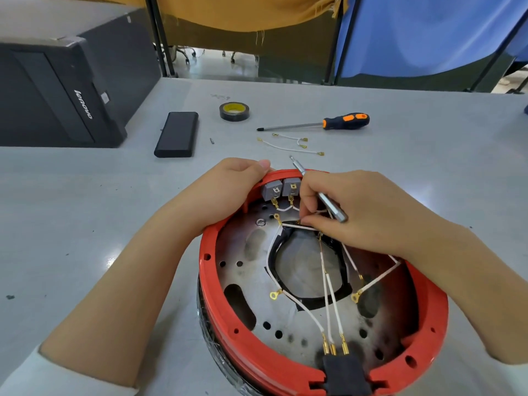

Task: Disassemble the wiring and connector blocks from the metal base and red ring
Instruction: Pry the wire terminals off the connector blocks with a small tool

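The red ring [228,318] lies on the counter [85,224] around the metal base [257,304], the left hand [228,192] curling its fingers over the ring's far rim, the right hand [351,207] gripping a small driver [320,192] and pinching a white wire [300,225] inside that rim.

The ring [228,318] sits on the near middle of the worktop [85,224], with the metal base [251,281] inside it. Two connector blocks [281,188] stand at its far inner edge; a third connector [344,372] sits in its near edge, wires [328,295] running between across the base. Beyond the ring lie loose wires [288,145], and farther still a screwdriver [317,124]. Left of that are a tape roll [234,111] and a flat box [177,134]. A computer case [57,90] fills the far left.
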Tool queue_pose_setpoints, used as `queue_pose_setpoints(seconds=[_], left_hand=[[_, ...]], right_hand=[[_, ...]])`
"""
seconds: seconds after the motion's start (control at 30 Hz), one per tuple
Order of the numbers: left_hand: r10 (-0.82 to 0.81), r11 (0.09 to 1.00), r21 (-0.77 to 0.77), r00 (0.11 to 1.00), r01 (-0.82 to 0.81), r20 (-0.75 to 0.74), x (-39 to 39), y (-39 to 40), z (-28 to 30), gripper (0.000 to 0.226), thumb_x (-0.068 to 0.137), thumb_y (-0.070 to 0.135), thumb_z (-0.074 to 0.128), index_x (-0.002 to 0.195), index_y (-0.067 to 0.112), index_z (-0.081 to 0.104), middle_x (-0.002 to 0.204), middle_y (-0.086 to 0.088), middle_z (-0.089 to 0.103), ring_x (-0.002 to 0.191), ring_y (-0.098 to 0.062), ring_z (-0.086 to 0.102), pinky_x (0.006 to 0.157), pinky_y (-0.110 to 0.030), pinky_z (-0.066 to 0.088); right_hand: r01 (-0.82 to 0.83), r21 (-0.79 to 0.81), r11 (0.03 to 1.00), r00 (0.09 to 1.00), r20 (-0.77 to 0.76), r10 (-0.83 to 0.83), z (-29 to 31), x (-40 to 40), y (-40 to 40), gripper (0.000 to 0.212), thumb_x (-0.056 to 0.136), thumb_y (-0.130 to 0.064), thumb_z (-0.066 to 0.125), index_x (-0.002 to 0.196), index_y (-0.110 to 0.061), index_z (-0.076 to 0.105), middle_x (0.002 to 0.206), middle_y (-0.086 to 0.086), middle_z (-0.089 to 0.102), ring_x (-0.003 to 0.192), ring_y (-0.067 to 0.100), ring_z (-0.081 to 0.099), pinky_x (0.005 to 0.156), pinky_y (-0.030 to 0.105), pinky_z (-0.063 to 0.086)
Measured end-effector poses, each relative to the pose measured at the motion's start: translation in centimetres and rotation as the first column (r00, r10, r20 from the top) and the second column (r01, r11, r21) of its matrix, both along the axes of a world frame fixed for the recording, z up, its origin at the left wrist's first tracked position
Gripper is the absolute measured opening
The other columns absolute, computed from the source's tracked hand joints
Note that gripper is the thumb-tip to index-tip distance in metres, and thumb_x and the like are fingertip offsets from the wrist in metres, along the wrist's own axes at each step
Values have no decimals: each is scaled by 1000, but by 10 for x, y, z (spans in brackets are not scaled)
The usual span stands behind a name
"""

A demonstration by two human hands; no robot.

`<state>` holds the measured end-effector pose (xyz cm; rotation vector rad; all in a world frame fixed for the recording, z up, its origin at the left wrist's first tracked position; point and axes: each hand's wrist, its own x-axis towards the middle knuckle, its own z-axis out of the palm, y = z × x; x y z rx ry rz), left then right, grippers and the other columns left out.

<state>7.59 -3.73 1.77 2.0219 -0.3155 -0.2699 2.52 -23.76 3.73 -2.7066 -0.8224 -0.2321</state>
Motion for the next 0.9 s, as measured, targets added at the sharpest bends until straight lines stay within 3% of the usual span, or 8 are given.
queue_pose_setpoints(seconds=[0.1,0.23,0.37,0.5,0.6,0.67,0.77,0.9], left_hand=[[-3,1000,24,1000,3,3,-1,0,1,43,98,45,39,99,18,71,102,-16,68,95,-34,64,94,-43,44],[-19,998,53,1000,19,8,-2,0,2,48,97,47,38,103,8,66,108,-23,63,84,-24,61,97,-47,43],[-17,997,77,1000,17,10,-1,0,2,48,98,47,37,103,10,66,107,-23,63,99,-38,61,97,-50,43],[8,996,89,999,-11,39,-3,-2,3,41,98,45,39,98,19,70,100,-16,68,96,-32,62,91,-41,46],[73,987,127,976,-101,204,-5,-4,3,24,95,39,47,101,29,68,95,10,69,91,-4,62,81,-12,43],[65,981,145,920,-130,388,-9,-6,6,19,92,35,54,107,31,65,98,20,64,93,8,56,81,-3,37],[-87,975,214,771,-66,630,-16,-7,12,23,88,31,62,111,28,63,107,18,62,107,1,50,92,-5,30],[-244,954,298,642,24,727,-22,-9,19,19,84,33,68,100,22,68,91,10,65,92,-10,55,83,-21,40]], right_hand=[[6,-19,1000,1000,-21,-6,0,0,0,29,77,-35,67,82,-37,39,83,-11,66,73,12,58,66,37,47],[-8,-72,997,1000,-1,8,-1,2,0,30,77,-36,69,81,-34,39,79,-11,62,69,11,52,61,31,44],[-37,-74,997,999,-7,37,-1,1,3,34,78,-28,70,75,-34,37,77,-12,57,68,12,48,59,31,42],[-16,121,993,999,-32,20,2,0,6,38,79,-24,71,71,-39,37,78,-11,63,70,11,54,62,33,46],[-5,441,898,1000,-7,9,4,-1,4,37,81,-16,72,75,-32,39,81,-8,65,68,13,61,61,26,48],[-14,598,801,999,34,-7,5,-1,3,36,83,-8,69,79,-26,39,81,-3,63,69,10,61,61,13,44],[-34,650,759,997,75,-20,6,-1,4,39,84,-3,67,82,-28,37,83,-5,62,72,7,60,62,9,43],[-50,664,746,999,37,33,4,0,6,37,84,-6,66,82,-29,37,84,-1,63,68,7,63,61,11,45]])
